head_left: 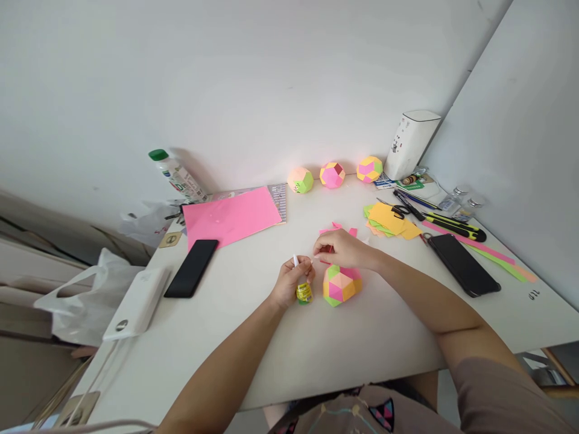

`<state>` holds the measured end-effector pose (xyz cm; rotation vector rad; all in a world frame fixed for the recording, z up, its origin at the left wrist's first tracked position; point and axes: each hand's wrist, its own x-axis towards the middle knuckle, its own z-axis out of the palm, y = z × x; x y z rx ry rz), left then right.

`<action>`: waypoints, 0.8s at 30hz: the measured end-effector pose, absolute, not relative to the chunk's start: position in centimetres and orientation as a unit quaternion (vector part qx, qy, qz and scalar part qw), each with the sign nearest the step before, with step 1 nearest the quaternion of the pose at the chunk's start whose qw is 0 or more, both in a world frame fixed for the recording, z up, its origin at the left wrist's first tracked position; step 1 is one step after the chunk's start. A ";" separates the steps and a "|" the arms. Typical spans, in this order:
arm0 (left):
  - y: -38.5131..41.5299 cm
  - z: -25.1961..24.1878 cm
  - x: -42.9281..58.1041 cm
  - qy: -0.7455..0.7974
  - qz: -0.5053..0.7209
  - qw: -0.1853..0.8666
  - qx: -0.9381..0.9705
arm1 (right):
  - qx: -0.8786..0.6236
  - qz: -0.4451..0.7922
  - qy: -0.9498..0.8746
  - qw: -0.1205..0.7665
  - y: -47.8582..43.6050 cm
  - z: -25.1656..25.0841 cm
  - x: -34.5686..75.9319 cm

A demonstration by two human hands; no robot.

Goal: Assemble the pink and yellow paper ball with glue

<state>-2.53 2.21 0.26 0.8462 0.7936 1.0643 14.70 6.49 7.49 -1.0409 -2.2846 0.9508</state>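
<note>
My left hand (289, 280) is wrapped round a small glue bottle (304, 293) with a yellow and green label. Its white nozzle (295, 260) points up beside my thumb. Just to the right, my right hand (337, 246) is closed in a pinch near the left fingers; a small pale thing shows at its fingertips, too small to name. Below that hand sits a faceted paper ball (342, 286) in pink, green, orange and peach, its top partly hidden by the wrist. Pink paper pieces (335, 227) lie behind the right hand.
Three finished-looking paper balls (332, 175) stand along the wall. A pink sheet (230, 216) and a phone (192, 269) lie left. Right are paper pieces (388, 218), scissors (400, 211), a cutter (456, 226) and a black phone (464, 265). A white box (137, 301) edges the table.
</note>
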 end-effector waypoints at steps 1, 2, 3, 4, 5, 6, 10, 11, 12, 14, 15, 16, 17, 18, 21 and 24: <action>2.2 0.3 -2.5 0.358 0.478 0.706 0.381 | -0.373 0.345 -0.831 0.228 6.5 7.5 14.7; 2.2 0.3 -2.5 0.360 0.478 0.705 0.380 | -0.366 0.344 -0.835 0.226 6.5 7.5 14.7; 2.2 0.3 -2.5 0.361 0.478 0.705 0.379 | -0.360 0.342 -0.839 0.221 6.4 7.4 14.6; 2.2 0.4 -2.5 0.362 0.479 0.705 0.378 | -0.355 0.341 -0.844 0.215 6.4 7.3 14.6; 2.2 0.4 -2.5 0.363 0.479 0.705 0.377 | -0.350 0.339 -0.849 0.207 6.3 7.2 14.5; 2.2 0.4 -2.5 0.364 0.478 0.706 0.376 | -0.346 0.336 -0.852 0.203 6.2 7.1 14.3; 2.2 0.5 -2.5 0.360 0.475 0.707 0.380 | -0.332 0.301 -0.868 0.213 6.2 6.6 14.1; 2.2 0.5 -2.5 0.358 0.475 0.708 0.381 | -0.331 0.286 -0.872 0.218 6.2 6.6 14.1; 2.2 0.5 -2.5 0.356 0.477 0.708 0.381 | -0.336 0.271 -0.874 0.222 6.2 6.6 14.1; 2.2 0.4 -2.5 0.353 0.483 0.706 0.379 | -0.358 0.251 -0.871 0.225 6.3 6.7 14.1; 2.2 0.4 -2.5 0.352 0.488 0.704 0.378 | -0.373 0.245 -0.866 0.225 6.2 6.8 14.1; 2.2 0.3 -2.5 0.350 0.492 0.703 0.376 | -0.386 0.241 -0.861 0.225 6.2 6.9 14.1; 2.2 0.3 -2.5 0.349 0.495 0.702 0.375 | -0.397 0.236 -0.858 0.225 6.1 7.0 14.0; 2.2 0.2 -2.5 0.347 0.496 0.702 0.375 | -0.405 0.231 -0.856 0.225 6.1 7.1 14.0; 2.2 0.1 -2.5 0.345 0.496 0.703 0.375 | -0.419 0.211 -0.851 0.235 6.0 7.4 13.8; 2.3 0.0 -2.5 0.347 0.496 0.703 0.374 | -0.428 0.204 -0.841 0.261 6.0 7.5 13.8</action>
